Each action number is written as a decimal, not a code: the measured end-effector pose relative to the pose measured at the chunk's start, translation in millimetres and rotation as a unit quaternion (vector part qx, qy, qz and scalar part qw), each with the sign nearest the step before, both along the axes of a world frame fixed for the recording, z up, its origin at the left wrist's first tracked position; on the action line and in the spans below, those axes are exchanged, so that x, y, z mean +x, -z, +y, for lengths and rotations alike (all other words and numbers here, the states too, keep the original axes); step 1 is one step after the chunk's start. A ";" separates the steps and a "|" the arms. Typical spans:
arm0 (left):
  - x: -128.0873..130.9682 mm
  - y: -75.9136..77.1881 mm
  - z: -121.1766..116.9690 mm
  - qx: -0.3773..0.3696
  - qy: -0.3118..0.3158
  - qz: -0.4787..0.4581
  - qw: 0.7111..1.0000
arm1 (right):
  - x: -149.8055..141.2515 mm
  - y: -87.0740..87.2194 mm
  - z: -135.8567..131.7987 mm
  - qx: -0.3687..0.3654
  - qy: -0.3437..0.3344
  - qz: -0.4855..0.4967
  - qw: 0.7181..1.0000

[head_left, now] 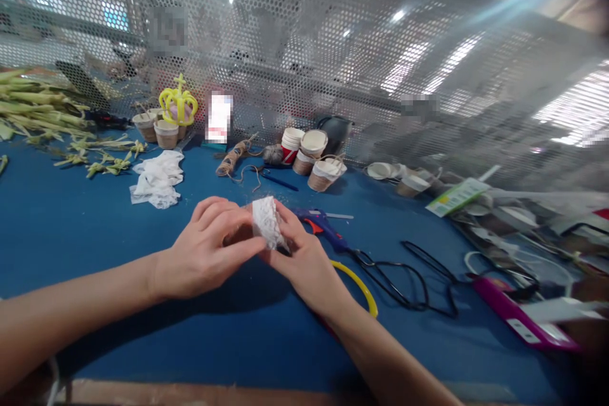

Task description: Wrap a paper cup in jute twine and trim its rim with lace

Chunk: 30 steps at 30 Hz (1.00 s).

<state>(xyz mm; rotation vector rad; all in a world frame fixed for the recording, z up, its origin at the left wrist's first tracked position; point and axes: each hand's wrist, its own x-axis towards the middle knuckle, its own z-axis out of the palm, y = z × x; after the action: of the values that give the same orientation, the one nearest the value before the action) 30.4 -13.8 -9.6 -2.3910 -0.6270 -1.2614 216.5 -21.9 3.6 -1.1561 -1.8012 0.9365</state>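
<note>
Between my two hands, above the middle of the blue table, is a small cup-like piece wrapped in white lace. My left hand closes on its left side with thumb and fingers. From the right, my right hand grips it with bent fingers; the palms hide much of the piece. Just beyond my right hand lies a blue glue gun with an orange trigger. A yellow curved band shows partly behind my right wrist. Loose white lace lies crumpled on the table to the left.
At the back stand twine-wrapped cups, a twine bundle, a phone and a yellow crown-shaped piece. Dry husk strips pile at far left. Black cable runs to a purple power strip. Perforated metal sheet closes the back.
</note>
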 end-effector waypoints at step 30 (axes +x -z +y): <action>5.2 6.9 6.6 -0.607 0.113 -0.418 0.667 | 2.6 -3.2 -5.6 -0.020 -0.040 -0.133 0.990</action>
<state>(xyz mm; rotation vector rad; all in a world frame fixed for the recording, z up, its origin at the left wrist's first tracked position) 35.6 -7.2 -16.6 -2.5999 -2.0238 -2.7193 219.1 -27.5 6.8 -1.2921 -2.0621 0.9003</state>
